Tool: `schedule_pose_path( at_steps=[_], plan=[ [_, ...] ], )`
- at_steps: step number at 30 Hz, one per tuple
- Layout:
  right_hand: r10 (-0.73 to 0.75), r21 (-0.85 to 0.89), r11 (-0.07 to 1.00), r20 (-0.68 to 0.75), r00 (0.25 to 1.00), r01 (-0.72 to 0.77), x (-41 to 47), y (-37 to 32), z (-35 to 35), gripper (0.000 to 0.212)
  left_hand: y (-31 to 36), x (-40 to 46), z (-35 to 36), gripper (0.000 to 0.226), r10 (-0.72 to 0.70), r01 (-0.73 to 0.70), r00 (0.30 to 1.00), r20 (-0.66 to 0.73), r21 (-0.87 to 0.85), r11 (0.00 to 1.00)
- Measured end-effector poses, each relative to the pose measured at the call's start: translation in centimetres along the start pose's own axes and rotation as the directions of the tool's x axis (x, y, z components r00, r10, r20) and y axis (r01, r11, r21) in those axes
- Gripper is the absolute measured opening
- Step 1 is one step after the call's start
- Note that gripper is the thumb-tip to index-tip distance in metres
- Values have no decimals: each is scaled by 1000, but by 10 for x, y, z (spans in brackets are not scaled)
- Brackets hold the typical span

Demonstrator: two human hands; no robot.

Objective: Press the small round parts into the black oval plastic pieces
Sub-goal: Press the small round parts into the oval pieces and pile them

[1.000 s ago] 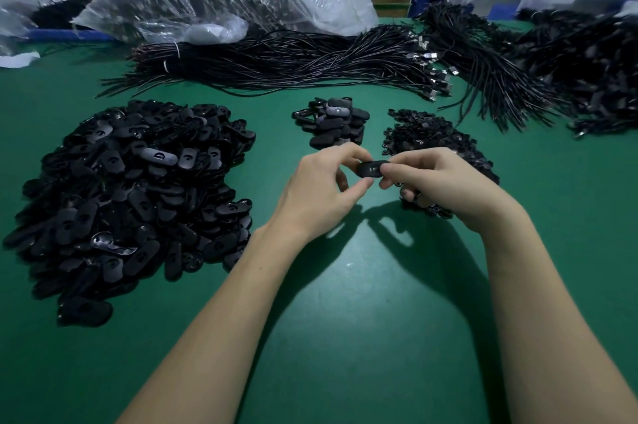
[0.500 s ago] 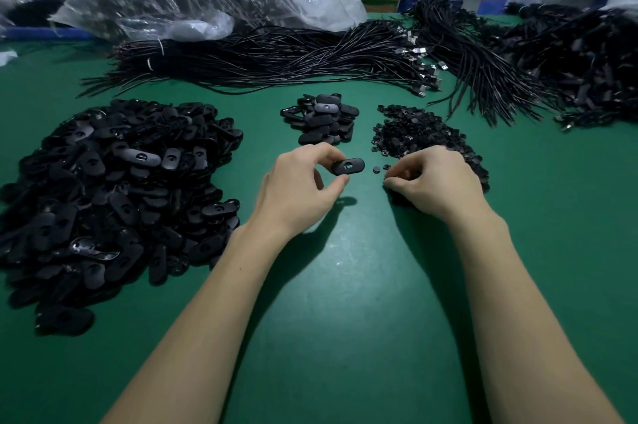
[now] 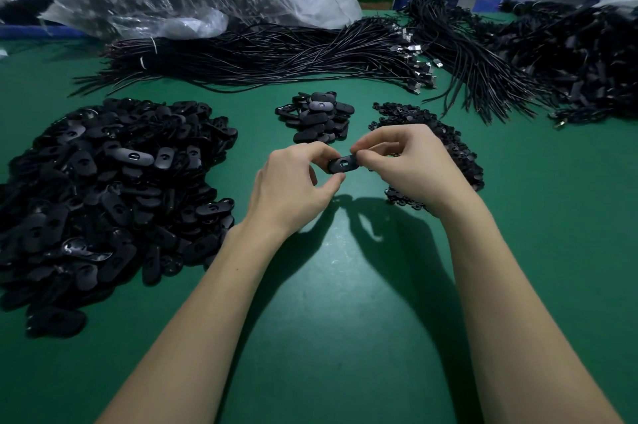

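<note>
Black oval plastic pieces [image 3: 114, 195] lie heaped left of the grip, small round parts [image 3: 448, 147] just behind it, for short reaches; left hand [image 3: 293, 189] pinches one oval piece [image 3: 342, 164] steady while right hand [image 3: 411, 164] pinches its end, likely seating a part

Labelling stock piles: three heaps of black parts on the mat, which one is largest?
The heap of oval pieces at far left, beside the left hand; the middle stack and the small-parts heap are far smaller.

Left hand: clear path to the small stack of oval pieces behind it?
Probably yes. The small stack lies just beyond the left hand on bare green table, nothing between, but that hand is gripping the oval piece together with the right hand.
</note>
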State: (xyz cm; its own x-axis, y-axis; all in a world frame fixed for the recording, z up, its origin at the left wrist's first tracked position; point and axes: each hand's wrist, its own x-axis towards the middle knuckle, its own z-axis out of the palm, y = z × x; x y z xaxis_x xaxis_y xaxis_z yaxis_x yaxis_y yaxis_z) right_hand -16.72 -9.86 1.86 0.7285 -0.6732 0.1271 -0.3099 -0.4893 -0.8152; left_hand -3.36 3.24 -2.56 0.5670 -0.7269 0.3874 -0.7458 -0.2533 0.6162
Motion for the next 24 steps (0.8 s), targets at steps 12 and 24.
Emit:
schedule_pose_path(
  at_steps=[12,24],
  plan=[
    [-13,-98,995,-17,1000,12,3,3,4,7,4,-1,-2,18,45,-44,999,-21,48,998],
    [56,-54,997,-15,998,-57,1,1,5,5,7,-3,-5,19,69,-69,998,8,75,995]
  ],
)
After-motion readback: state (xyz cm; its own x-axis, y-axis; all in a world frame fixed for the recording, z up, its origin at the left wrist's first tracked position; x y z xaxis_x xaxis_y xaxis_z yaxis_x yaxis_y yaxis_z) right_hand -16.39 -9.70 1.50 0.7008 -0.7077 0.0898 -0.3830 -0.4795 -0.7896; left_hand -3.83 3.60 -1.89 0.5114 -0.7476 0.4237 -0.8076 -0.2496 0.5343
